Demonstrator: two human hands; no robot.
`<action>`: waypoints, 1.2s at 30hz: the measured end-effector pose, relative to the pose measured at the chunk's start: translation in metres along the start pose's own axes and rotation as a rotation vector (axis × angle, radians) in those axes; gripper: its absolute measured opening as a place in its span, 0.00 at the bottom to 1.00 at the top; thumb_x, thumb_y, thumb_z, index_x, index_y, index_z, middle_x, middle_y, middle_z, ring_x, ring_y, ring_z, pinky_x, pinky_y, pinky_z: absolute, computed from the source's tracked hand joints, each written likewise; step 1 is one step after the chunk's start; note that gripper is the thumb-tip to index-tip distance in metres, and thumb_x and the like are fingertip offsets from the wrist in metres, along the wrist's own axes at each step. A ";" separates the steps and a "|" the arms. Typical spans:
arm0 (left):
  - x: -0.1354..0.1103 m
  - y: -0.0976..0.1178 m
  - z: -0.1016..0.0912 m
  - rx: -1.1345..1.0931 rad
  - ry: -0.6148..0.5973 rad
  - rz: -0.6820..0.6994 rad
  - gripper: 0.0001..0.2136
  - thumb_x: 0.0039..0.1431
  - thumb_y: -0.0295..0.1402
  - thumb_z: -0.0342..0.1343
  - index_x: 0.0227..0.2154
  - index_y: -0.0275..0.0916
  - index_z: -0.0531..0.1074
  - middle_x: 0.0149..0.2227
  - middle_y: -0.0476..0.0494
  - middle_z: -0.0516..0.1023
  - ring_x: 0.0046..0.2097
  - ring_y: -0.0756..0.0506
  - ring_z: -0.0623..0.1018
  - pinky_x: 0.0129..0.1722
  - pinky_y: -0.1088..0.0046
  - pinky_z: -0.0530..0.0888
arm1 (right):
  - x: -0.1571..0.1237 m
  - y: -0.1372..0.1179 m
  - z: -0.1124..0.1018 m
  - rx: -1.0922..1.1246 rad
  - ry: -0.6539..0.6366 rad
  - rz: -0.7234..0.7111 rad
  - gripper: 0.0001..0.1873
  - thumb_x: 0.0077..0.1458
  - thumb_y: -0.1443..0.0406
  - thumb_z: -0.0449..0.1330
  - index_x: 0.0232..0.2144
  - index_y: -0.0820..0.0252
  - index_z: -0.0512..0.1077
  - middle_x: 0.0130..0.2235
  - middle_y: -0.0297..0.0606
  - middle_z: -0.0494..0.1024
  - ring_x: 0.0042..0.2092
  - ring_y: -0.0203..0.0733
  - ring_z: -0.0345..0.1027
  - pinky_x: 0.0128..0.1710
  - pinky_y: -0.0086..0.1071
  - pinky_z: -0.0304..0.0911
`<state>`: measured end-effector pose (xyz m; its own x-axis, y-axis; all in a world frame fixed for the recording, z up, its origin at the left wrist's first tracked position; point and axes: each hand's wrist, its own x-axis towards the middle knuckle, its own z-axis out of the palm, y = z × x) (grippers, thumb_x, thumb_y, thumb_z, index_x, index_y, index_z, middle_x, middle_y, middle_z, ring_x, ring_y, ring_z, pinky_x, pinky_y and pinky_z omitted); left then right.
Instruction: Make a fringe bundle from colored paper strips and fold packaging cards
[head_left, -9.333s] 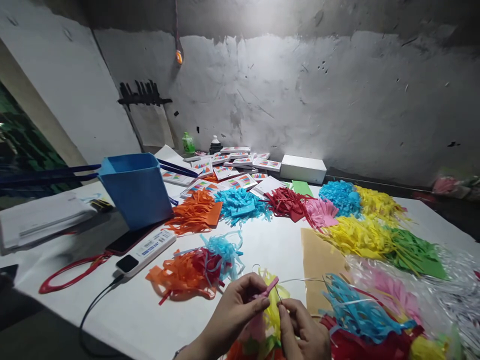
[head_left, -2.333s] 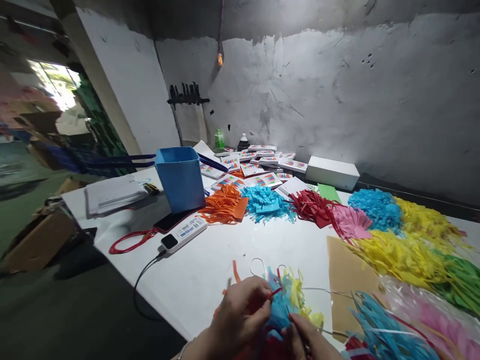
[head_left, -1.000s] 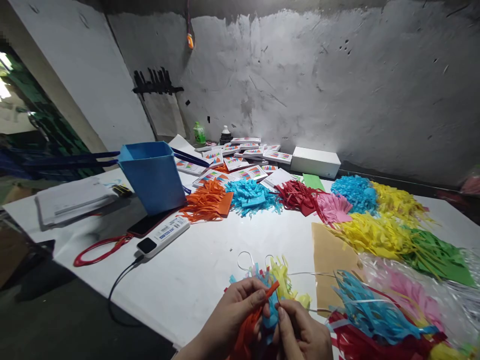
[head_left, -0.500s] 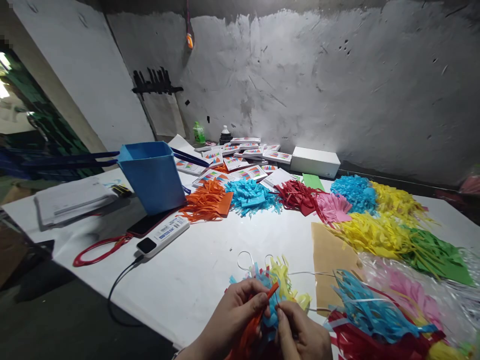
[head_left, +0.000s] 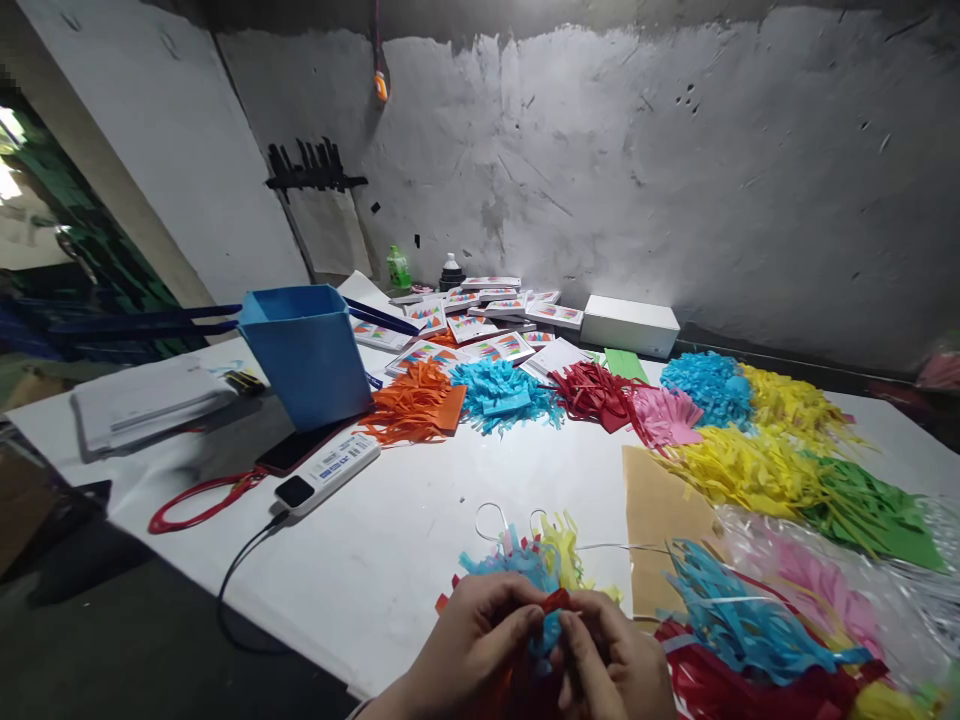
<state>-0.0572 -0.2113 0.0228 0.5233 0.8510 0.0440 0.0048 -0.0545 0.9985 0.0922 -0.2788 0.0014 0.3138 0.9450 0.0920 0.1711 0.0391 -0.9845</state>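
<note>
My left hand [head_left: 480, 640] and my right hand [head_left: 619, 655] meet at the table's front edge, fingers closed in a pinch. Between their fingertips is a red-orange tissue-paper tassel [head_left: 555, 602], whose strands hang down below my hands, partly hidden. A bit of blue tissue [head_left: 550, 632] shows just under its top, between my thumbs. Right behind my fingers lie blue tassel strips [head_left: 510, 562] and pale yellow tassel strips [head_left: 564, 550]. A thin white string [head_left: 491, 508] loops out beside them and runs right.
Fringed paper bundles in orange [head_left: 420, 403], blue [head_left: 502, 392], dark red [head_left: 592, 392], yellow [head_left: 742, 470] and green [head_left: 874, 510] line the table. At left stand a blue bin [head_left: 307, 360] and a white power bank [head_left: 330, 475]. Printed boxes [head_left: 495, 345] are piled at the back.
My right fingers have come up against the left ones at the tassel's top. The orange end that stuck up is now folded down between my fingertips.
</note>
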 end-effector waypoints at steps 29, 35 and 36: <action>0.050 0.057 -0.067 -0.939 0.508 0.098 0.12 0.68 0.21 0.49 0.28 0.36 0.67 0.19 0.56 0.67 0.14 0.58 0.62 0.15 0.87 0.62 | 0.048 0.032 -0.036 -0.868 -0.050 -0.686 0.13 0.61 0.75 0.48 0.33 0.54 0.67 0.37 0.34 0.77 0.42 0.43 0.71 0.63 0.52 0.44; 0.049 0.080 -0.173 -1.025 0.862 0.315 0.22 0.73 0.20 0.34 0.22 0.39 0.57 0.13 0.60 0.58 0.10 0.59 0.57 0.14 0.88 0.62 | 0.082 0.026 -0.181 -1.367 0.157 -0.572 0.15 0.52 0.73 0.49 0.33 0.52 0.72 0.39 0.39 0.79 0.46 0.50 0.72 0.65 0.59 0.41; 0.047 0.080 -0.184 -1.021 0.903 0.330 0.22 0.73 0.20 0.35 0.21 0.39 0.56 0.12 0.60 0.57 0.10 0.59 0.56 0.14 0.88 0.61 | 0.086 0.021 -0.209 -1.385 0.246 -0.537 0.14 0.54 0.71 0.47 0.32 0.54 0.73 0.40 0.45 0.79 0.46 0.55 0.72 0.63 0.65 0.40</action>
<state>-0.1886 -0.0794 0.1104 -0.3446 0.9328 -0.1057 -0.8274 -0.2486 0.5035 0.3180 -0.2643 0.0194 0.0492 0.8363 0.5461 0.9911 -0.1084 0.0767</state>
